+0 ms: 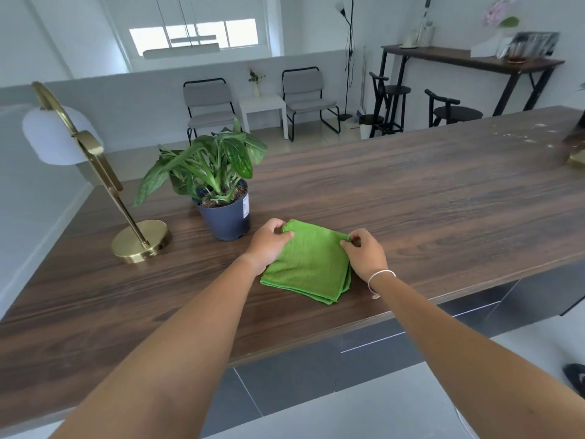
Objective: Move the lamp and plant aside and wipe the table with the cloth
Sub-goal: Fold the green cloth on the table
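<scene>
Both hands, left hand point(267, 245) and right hand point(364, 253), pinch the far corners of my folded green cloth point(308, 264) on the bench point(411, 198), just beside the plant point(221, 198) (lamp point(139, 239) further left), so a careless sweep could topple either.

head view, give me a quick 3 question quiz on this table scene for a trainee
1. True or false: the green cloth lies folded on the table.
2. Which stands nearer the cloth: A) the lamp B) the potted plant?
3. What are the left hand and right hand doing?

Key
1. True.
2. B; the lamp stands farther left.
3. Each pinches a far corner of the cloth with its fingers.
</scene>
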